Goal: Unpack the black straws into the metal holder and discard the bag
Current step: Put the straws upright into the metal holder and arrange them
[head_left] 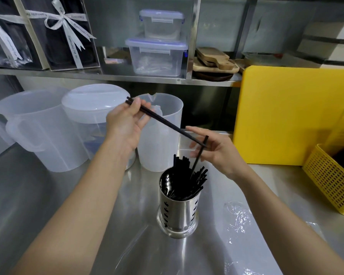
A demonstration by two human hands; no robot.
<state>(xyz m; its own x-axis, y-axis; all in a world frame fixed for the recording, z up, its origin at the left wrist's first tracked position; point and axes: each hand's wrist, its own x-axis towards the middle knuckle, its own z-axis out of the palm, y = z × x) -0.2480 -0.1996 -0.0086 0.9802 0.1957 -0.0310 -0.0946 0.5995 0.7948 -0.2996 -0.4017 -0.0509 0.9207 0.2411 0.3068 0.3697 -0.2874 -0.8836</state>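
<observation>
Pinched: two black straws [163,121] in left hand [125,124]; one in right hand [216,153], over metal holder [178,211]. Risk: crowded holder deflecting entry.

Head view, single, wide-angle: looks forward and down from above the counter [48,195], close over both forearms; holder [178,211] near centre, shelf [107,76] across top. No second view.

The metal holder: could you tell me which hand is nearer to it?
Right. The right hand hovers just above the metal holder; the left hand is higher, up-left.
</observation>
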